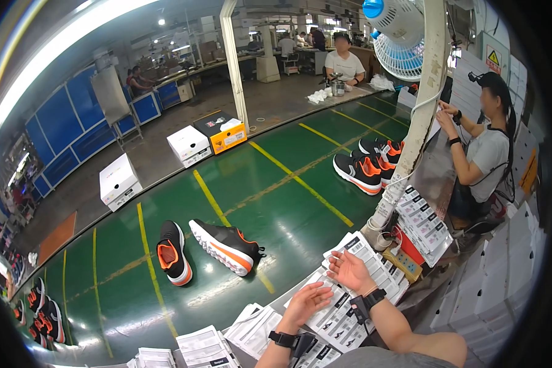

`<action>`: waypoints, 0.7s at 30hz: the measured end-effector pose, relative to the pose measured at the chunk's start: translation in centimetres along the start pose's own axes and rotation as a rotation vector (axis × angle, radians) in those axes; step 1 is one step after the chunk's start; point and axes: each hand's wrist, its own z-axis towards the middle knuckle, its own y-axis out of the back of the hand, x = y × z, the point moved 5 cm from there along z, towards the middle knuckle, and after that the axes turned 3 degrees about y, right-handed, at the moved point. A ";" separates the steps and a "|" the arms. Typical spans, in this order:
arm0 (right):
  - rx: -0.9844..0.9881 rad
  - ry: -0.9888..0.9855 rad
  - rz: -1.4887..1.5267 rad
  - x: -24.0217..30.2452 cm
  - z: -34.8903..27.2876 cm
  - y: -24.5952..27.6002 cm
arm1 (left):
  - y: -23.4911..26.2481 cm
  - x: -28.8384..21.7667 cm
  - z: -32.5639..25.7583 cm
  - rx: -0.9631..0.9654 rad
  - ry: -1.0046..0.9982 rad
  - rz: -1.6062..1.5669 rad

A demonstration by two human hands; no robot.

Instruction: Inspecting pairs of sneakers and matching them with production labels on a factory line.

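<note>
In the head view, the left hand [311, 302] is held over printed label sheets [332, 322], fingers loosely bent and apart from the thumb, gripping nothing. The right hand [349, 271] is just beside it, also above the sheets, palm turned up, fingers parted and nothing pinched. Whether either hand brushes the paper, I cannot tell. The sheets lie along the conveyor's near edge, bearing barcodes, small shoe pictures and black tabs; their fine print is too small to read, and the forearms cover part of them. White shoeboxes [119, 183] and a black-and-orange shoebox [229, 140] carry printed end labels, likewise blurred. On the green conveyor belt [288, 227] rest two black-and-orange sneakers [224, 242]. A pale post [405, 159] partly hides more sneakers [359, 173], and the dark lens rim swallows the far-left ones.
</note>
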 end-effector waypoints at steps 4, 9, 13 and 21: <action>0.000 0.009 -0.012 0.1 0.0 0.0 | 0.1 0.0 0.2 0.015 -0.001 -0.015; 0.001 -0.004 -0.005 -0.1 0.2 0.0 | 0.4 0.1 0.2 0.018 0.001 -0.037; -0.005 -0.016 -0.003 -0.2 0.2 0.1 | 0.5 0.0 0.2 0.020 0.002 -0.024; -0.008 0.004 0.011 -0.2 0.2 0.0 | 0.4 -0.1 0.1 0.030 0.002 -0.018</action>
